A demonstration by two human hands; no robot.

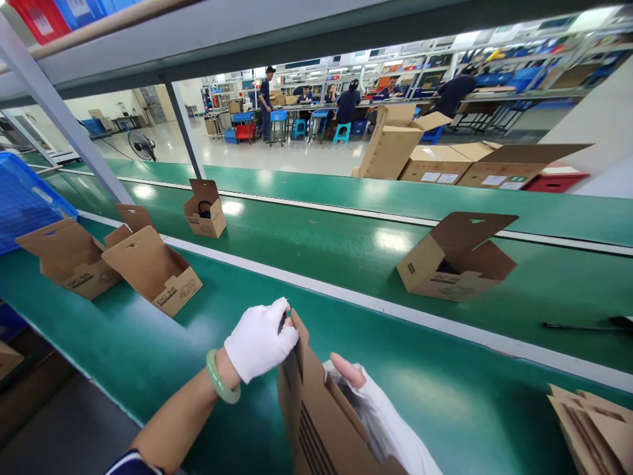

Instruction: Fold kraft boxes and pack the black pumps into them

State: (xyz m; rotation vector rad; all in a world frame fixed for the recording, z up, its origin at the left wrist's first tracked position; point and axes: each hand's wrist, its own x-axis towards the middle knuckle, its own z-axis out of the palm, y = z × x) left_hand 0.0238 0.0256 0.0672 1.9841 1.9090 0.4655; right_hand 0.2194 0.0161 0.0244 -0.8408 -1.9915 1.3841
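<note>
Flat carton (316, 412) at near edge of tabletop (148, 343), long axis running away from worker. Left hand (260, 340) grip clamped on top flap; right hand (356, 379) inside, w/ thumb showing, grip can't tell.

Green conveyor belts (346, 244) are running across the foreground, split by pale strips, with open cardboard boxes (457, 258) sitting on them. A grey metal frame (64, 119) is slanting up on the left beside a blue crate (24, 198). Beyond, a glossy pale floor (277, 155) is catching the ceiling lights, a fan (141, 144) is standing on it, and people are working at long benches (346, 105) under shelving stacked with blue and red bins. Large brown cartons (445, 158) are piling up behind the belts.
</note>
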